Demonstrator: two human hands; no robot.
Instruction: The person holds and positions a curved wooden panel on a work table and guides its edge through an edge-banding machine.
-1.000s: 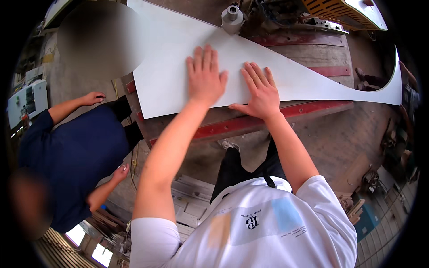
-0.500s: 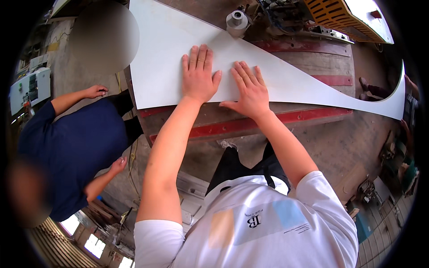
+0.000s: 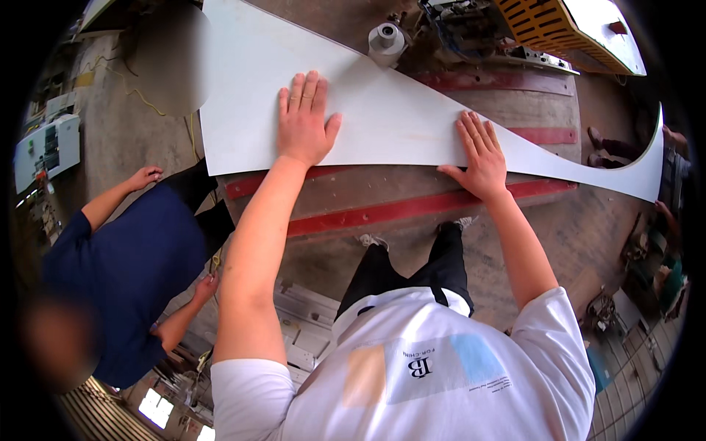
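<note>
A large white panel (image 3: 382, 132) lies over a worktable (image 3: 397, 189), wide at the left and narrowing to a curved end at the right. My left hand (image 3: 304, 126) rests flat on its wide part, fingers pointing away from me. Flat on the narrower middle, close to the near edge, is my right hand (image 3: 482, 156) with the thumb spread. A grey metal cylinder (image 3: 386, 44) of a machine stands against the panel's far edge. Neither hand grips anything.
Red strips (image 3: 382, 213) run along the worktable. A person in a dark blue shirt (image 3: 136, 257) stands at left; another person's hand (image 3: 673, 136) is by the panel's right end. Machinery with a yellow slotted guard (image 3: 540, 29) stands at the far right.
My right hand has moved right along the panel, and my left hand slightly left. The panel's wide end has shifted a little left. The person in blue has shifted slightly.
</note>
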